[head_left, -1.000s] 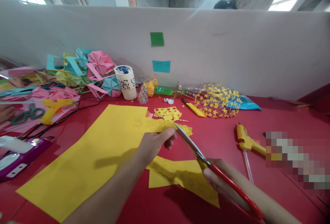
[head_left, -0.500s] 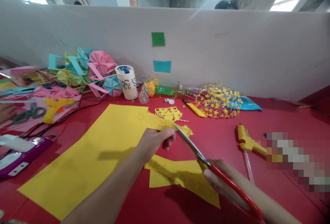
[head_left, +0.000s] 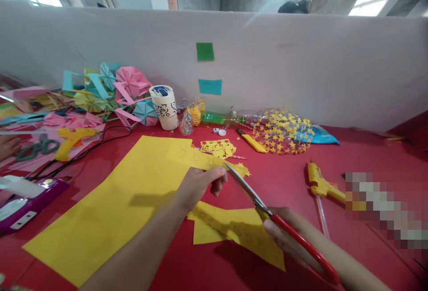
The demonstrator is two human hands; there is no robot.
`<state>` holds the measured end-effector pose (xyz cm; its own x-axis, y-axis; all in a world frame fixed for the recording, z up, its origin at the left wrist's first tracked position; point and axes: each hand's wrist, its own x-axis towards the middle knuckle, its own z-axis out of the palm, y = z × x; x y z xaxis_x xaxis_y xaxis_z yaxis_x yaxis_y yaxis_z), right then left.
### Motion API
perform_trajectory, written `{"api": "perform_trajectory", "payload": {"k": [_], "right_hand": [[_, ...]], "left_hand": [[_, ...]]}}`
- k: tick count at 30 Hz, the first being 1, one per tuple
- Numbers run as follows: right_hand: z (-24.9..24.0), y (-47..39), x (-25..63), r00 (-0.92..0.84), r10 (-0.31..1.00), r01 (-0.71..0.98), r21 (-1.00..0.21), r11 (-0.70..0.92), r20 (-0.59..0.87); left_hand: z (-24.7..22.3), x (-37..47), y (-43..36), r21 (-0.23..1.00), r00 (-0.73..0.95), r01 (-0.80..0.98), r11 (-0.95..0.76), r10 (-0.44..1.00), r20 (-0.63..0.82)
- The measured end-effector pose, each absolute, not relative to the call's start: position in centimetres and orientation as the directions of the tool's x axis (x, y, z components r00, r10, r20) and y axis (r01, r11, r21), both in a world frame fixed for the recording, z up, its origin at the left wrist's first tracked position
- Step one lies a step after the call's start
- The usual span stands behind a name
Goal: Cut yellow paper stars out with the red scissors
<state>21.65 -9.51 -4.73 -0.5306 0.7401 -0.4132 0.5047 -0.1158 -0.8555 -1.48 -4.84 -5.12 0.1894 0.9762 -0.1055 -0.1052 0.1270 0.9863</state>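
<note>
Between the thumb and fingers of my left hand (head_left: 205, 184) is the end of a yellow paper strip (head_left: 195, 158) with stars drawn on it. My right hand (head_left: 284, 233) is wrapped round the red-handled scissors (head_left: 247, 188), whose tips touch the strip's right end beside my left thumb. Under and behind the strip lies a large yellow sheet (head_left: 133, 193). Cut yellow pieces with drawn outlines (head_left: 240, 228) rest on the red table below my hands. Small cut stars (head_left: 243, 169) and star-holed scraps (head_left: 219, 148) sit just past the scissor tips.
A yellow glue gun (head_left: 319, 181) lies at the right, another (head_left: 72, 141) at the left near green scissors (head_left: 38, 147). Further back are a white cup (head_left: 164, 108), a yellow cutter (head_left: 254, 143) and a star-covered clear ball (head_left: 284, 131). Another person's hand (head_left: 9, 146) shows at the left edge.
</note>
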Motion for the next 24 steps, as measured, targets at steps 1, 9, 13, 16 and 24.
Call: {"api": "perform_trajectory", "payload": {"k": [1,9,13,16,24], "right_hand": [[-4.7,-9.5,21.7,-0.53,0.741,0.508,-0.854,-0.112,-0.412],[-5.6,-9.6,21.8,-0.533,0.768,0.442,-0.891,-0.106,-0.356],[-6.8,-9.9,21.8,-0.529,0.783,0.364,-0.921,-0.138,-0.327],[-7.7,-10.1,21.7,-0.489,0.814,0.301,-0.937,-0.18,-0.313],[-5.8,-9.7,21.8,-0.58,0.76,0.365,-0.928,-0.081,-0.294]], "left_hand": [[-5.0,-1.5,-4.9,0.987,0.177,-0.1,0.127,0.978,-0.108],[-4.6,-1.0,-5.5,0.984,0.096,0.048,0.171,0.98,-0.175],[-4.5,-0.3,-5.9,0.987,0.078,0.092,0.131,0.987,-0.138],[-4.2,0.2,-6.2,0.985,0.053,0.137,0.108,0.992,-0.116],[-4.6,0.4,-6.1,0.984,0.039,0.145,0.106,0.993,-0.112]]}}
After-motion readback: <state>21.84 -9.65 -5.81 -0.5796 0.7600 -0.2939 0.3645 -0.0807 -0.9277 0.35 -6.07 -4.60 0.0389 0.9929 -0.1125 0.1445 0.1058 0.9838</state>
